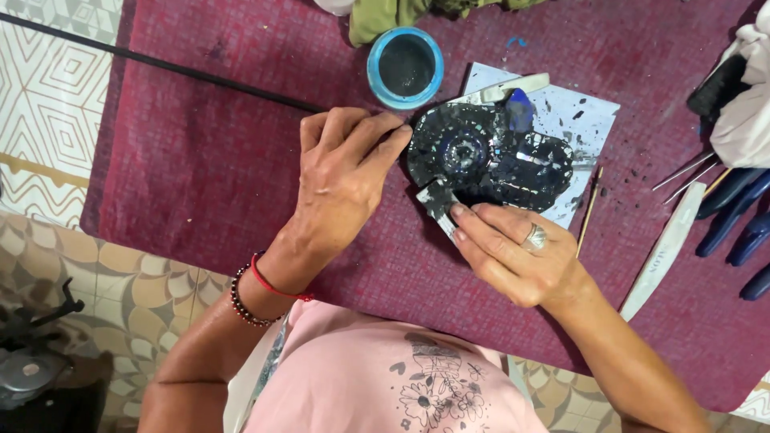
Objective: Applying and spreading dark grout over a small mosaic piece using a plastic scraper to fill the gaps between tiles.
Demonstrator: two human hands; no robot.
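Observation:
A dark mosaic piece (489, 156), covered in black grout with small shiny tiles, lies on a white sheet (589, 116) on the maroon table mat (200, 152). My left hand (345, 172) presses its fingertips against the left edge of the mosaic. My right hand (513, 252), wearing a silver ring, grips a small grey scraper card (437, 200) at the mosaic's lower left edge. A blue blob (520, 108) sits at the top of the mosaic.
A blue tub of dark grout (405, 66) stands just above the mosaic. A thin wooden stick (589, 210), a white flat tool (666, 244), metal picks (686, 172) and blue tool handles (734, 216) lie at right. A black cable (160, 66) crosses the mat.

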